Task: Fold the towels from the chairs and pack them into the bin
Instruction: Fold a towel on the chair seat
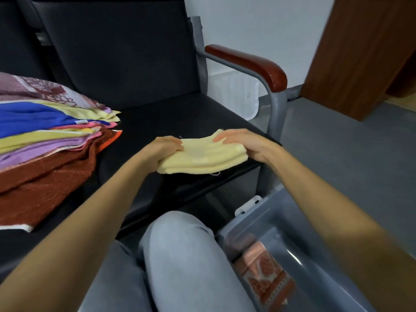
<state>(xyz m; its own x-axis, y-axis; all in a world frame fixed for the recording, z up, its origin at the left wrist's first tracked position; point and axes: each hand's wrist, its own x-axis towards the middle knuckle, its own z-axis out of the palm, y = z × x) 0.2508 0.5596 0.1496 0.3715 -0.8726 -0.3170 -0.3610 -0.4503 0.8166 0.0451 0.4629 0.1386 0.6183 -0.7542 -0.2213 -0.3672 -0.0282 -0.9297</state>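
The folded yellow towel [202,155] rests on the chair seat [157,118] above and left of the bin [258,218], its long axis running from the gripping left hand [166,146] to the right hand [245,143], which holds the end nearer the bin.

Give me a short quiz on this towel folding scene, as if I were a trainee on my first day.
1. Multiple choice: what do the left hand and right hand hold between them?
A) a folded pale yellow towel
B) a blue towel
C) a bin lid
2. True or false: the grey bin already has a patterned towel in it.
3. Fill in: the stack of unfolded towels lies on the black chair seat, to the person's ____.

Key: 1 A; 2 true; 3 left.
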